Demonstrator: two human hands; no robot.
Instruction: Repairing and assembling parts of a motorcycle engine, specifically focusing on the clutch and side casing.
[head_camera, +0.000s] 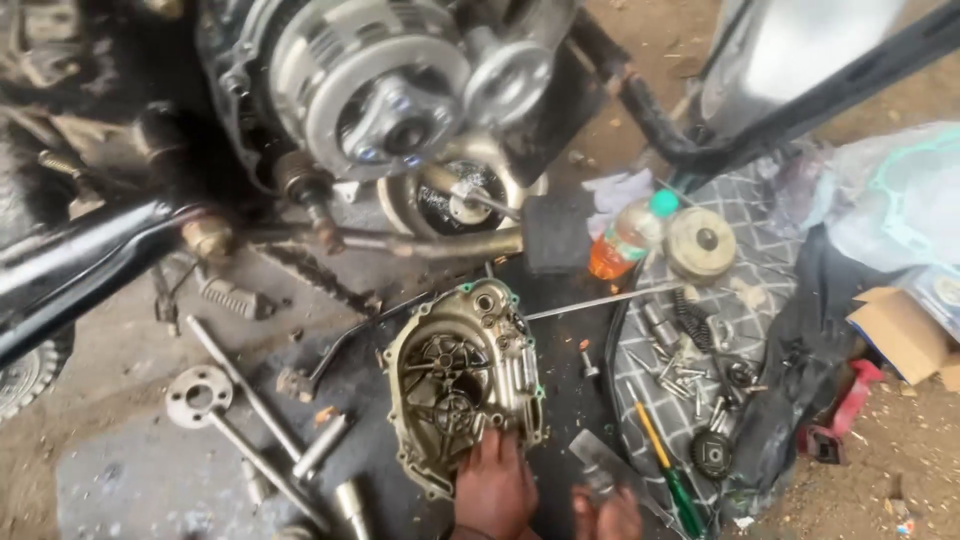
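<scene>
A metal engine side cover (462, 380) lies inside-up on the ground, a green gasket along its rim. My left hand (493, 488) presses on the cover's near edge. My right hand (606, 512) is low beside it, fingers around a flat metal scraper blade (598, 462). Above them stands a motorcycle engine with its clutch assembly (372, 85) exposed.
A patterned mat (745, 300) at right carries several bolts, springs, a round metal part (700, 243) and a screwdriver (664, 462). An orange bottle (628, 238) stands at its edge. A T-handle wrench (240, 425) lies at left. A cardboard box (902, 330) and plastic bags sit far right.
</scene>
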